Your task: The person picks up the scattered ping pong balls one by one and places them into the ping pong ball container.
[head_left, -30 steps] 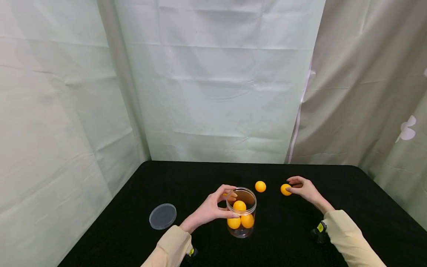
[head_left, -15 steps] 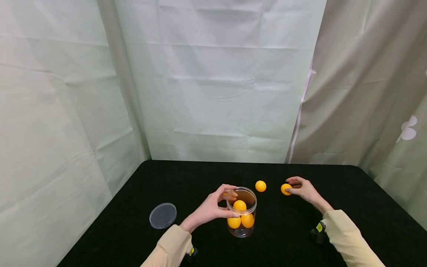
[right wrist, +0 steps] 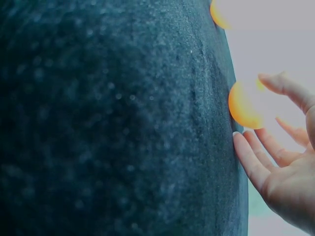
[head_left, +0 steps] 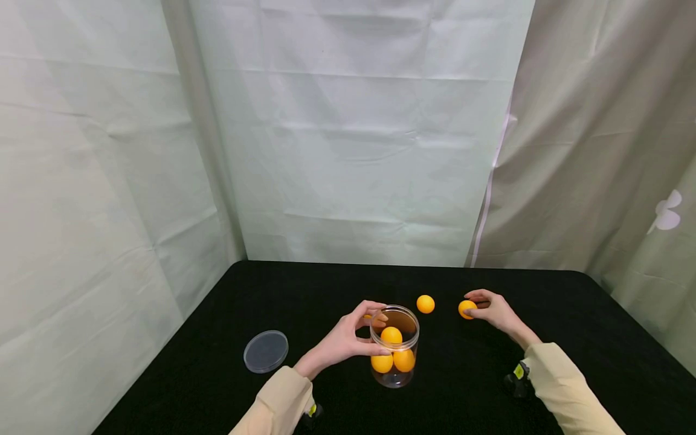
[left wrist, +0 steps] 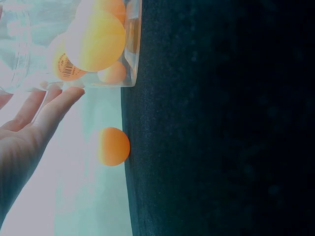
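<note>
My left hand (head_left: 348, 338) holds a clear plastic jar (head_left: 395, 379) near its rim, thumb in front and fingers behind. Orange ping-pong balls (head_left: 403, 360) lie inside the open-topped jar; the left wrist view shows them through its wall (left wrist: 96, 42). At the right, my right hand (head_left: 497, 311) pinches another ping-pong ball (head_left: 466, 309), which sits on the table. In the right wrist view the thumb is on one side of that ball (right wrist: 244, 105), fingers on the other. A loose ball (head_left: 425, 304) rests between jar and right hand.
A round clear lid (head_left: 265, 351) lies flat left of the jar. Another ball (left wrist: 114, 146) stands beyond the left fingers, mostly hidden from the head view. The black-covered table (head_left: 326, 278) ends at pale hanging curtains (head_left: 353, 151).
The right hand shifts very slightly around its ball. The left hand, jar, lid and other balls keep their places.
</note>
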A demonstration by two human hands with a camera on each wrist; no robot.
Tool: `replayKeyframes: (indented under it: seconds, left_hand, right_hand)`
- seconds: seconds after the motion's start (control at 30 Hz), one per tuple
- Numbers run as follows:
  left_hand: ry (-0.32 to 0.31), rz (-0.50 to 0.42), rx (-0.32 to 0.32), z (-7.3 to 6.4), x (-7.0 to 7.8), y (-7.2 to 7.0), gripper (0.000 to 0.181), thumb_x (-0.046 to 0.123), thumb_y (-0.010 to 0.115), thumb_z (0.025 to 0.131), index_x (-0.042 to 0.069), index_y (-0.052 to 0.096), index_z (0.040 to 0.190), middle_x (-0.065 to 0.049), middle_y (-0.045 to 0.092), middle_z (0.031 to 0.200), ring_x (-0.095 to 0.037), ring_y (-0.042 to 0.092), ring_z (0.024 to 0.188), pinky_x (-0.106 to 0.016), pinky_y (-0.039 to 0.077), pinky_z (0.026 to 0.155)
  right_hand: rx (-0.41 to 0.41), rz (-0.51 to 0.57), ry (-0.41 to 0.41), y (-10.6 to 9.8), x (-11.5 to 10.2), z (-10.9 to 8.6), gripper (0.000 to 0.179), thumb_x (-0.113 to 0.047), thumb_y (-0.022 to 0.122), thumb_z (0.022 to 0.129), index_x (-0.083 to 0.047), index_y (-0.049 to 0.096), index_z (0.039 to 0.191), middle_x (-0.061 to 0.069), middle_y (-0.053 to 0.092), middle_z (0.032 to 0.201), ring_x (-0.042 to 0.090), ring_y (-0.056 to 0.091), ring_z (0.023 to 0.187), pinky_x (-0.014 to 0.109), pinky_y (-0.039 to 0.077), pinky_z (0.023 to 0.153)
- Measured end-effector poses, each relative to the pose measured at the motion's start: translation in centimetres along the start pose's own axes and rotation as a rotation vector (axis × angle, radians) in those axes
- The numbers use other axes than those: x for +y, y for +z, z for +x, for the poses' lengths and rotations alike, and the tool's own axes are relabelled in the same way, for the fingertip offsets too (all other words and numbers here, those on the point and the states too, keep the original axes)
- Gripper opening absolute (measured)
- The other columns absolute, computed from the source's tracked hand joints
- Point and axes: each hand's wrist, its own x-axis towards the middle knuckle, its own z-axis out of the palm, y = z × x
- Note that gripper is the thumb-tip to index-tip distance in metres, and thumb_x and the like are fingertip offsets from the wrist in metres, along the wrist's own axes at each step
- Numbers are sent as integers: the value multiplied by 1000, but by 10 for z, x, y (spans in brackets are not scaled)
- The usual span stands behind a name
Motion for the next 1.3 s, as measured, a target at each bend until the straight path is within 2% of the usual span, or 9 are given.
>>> replayKeyframes:
  seconds: [0.57,0.83,1.07,1.3]
  left_hand:
    - [-12,10,7,-1,0,0,60,23,71,77,24,38,128,-9,43,121,-29,45,111,-34,50,76]
    - [-18,10,5,0,1,0,60,22,71,77,25,38,128,-9,43,121,-29,45,111,-34,50,76]
    - [-17,11,7,0,1,0,60,22,71,77,24,38,127,-10,43,121,-30,45,110,-34,51,76]
    - [-12,12,5,0,1,0,60,22,71,77,25,38,128,-10,43,121,-28,46,110,-34,51,76]
  right_hand:
    - [-15,29,-8,3,2,1,37,-6,66,81,12,52,110,20,54,101,27,55,84,32,51,69]
    - [-47,56,-125,-1,3,-2,34,-12,65,82,10,53,105,17,56,94,23,55,78,31,51,65]
    - [-21,29,-20,1,-4,0,33,-7,64,83,9,53,110,19,54,102,28,54,85,34,50,72]
    - [-20,6,-28,2,-6,-1,33,-7,63,84,9,52,111,19,53,103,28,53,86,37,50,72]
